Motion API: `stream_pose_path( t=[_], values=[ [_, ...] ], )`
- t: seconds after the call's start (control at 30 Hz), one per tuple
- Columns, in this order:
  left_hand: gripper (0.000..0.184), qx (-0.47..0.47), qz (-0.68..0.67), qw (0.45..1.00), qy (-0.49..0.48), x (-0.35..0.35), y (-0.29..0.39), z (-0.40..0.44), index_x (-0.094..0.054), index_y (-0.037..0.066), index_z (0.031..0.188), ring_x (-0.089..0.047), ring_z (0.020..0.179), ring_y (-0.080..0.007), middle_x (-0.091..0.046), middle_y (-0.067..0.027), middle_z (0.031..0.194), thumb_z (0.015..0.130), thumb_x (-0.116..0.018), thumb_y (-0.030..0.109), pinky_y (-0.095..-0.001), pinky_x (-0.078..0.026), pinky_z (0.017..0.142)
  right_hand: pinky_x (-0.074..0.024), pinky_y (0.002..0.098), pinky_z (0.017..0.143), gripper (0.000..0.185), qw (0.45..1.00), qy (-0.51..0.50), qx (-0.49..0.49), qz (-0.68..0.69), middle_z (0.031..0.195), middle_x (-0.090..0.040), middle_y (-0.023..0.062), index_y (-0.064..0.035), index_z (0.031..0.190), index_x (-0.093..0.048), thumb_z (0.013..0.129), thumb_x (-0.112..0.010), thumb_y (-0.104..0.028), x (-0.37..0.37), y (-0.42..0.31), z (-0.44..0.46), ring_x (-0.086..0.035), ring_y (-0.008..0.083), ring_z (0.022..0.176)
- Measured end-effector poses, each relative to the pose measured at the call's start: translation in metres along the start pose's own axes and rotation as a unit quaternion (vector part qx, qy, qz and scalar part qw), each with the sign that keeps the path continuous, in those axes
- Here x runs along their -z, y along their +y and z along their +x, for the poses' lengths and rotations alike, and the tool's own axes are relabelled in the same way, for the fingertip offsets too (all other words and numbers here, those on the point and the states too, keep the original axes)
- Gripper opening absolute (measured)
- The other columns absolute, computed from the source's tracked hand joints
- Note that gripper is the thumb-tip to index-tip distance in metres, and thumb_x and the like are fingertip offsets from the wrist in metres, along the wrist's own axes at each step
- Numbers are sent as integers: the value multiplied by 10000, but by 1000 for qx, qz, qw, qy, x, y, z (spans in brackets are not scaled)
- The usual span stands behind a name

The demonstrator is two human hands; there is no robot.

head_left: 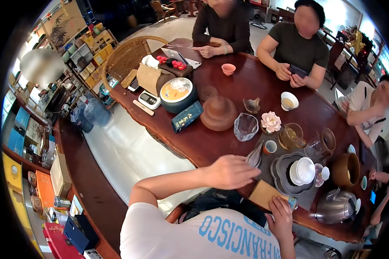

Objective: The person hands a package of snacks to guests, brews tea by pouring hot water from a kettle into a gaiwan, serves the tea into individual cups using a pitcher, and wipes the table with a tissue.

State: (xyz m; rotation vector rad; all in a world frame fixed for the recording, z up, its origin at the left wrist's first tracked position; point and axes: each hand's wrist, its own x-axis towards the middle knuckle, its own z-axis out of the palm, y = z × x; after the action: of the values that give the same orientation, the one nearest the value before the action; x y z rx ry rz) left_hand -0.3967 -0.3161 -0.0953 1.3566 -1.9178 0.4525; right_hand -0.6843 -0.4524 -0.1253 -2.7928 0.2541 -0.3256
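My left hand (234, 172) hovers over the table's near edge, palm down, its fingers stretched out and close together, beside a dark leaf-shaped dish (255, 158). My right hand (281, 214) lies with spread fingers on the right end of a tan box (263, 194) at the table edge. Just beyond the box, a white lidded bowl (302, 170) stands on a dark scalloped tray (278, 177). A small cup (270, 147) stands between the leaf-shaped dish and a glass pitcher (291, 136).
A steel kettle (335, 207) and a wooden bowl (345, 169) stand at the right. Further left are a glass vessel (246, 127), a brown clay pot (218, 113), a blue box (187, 116) and a round pot (176, 91). Several people sit around the table (246, 77).
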Motion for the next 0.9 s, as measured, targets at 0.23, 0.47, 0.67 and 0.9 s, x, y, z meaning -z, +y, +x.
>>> stream_pose_path(
  t=[0.23,0.47,0.67,0.9],
  values=[
    [315,-102,-67,992,-29,-38,18,-15,-617,29,1094,-569,1104,-281,-600,-132,1145,819,-627,183,-415,-462,951,-291,542,1053,551,998,13,2,-69,1290,-517,154,-38,1244,-535,746,-697,-210,-24,0,-3,-444,333,1249],
    [535,-120,-128,961,-214,-91,24,-43,-439,59,1333,-380,1320,-272,-435,-123,1389,843,-587,214,-420,-291,1101,-266,504,1079,597,998,-13,-6,-54,1335,-496,118,-53,1278,-505,745,-713,-223,-12,4,-5,-421,292,1287],
    [610,-67,-116,951,-279,-79,32,-28,-442,59,1332,-391,1307,-263,-436,-102,1391,813,-636,313,-398,-285,1099,-254,476,1089,632,997,-35,-37,-60,1372,-468,89,-73,1307,-483,752,-712,-271,-6,5,-9,-394,237,1316],
    [595,-74,-95,943,-311,-79,34,-12,-487,79,1292,-447,1247,-303,-495,-119,1314,776,-698,288,-438,-332,1067,-222,467,1105,638,998,12,-28,-51,1405,-442,61,-89,1340,-459,787,-675,-322,-13,13,-21,-353,204,1350]
  ],
)
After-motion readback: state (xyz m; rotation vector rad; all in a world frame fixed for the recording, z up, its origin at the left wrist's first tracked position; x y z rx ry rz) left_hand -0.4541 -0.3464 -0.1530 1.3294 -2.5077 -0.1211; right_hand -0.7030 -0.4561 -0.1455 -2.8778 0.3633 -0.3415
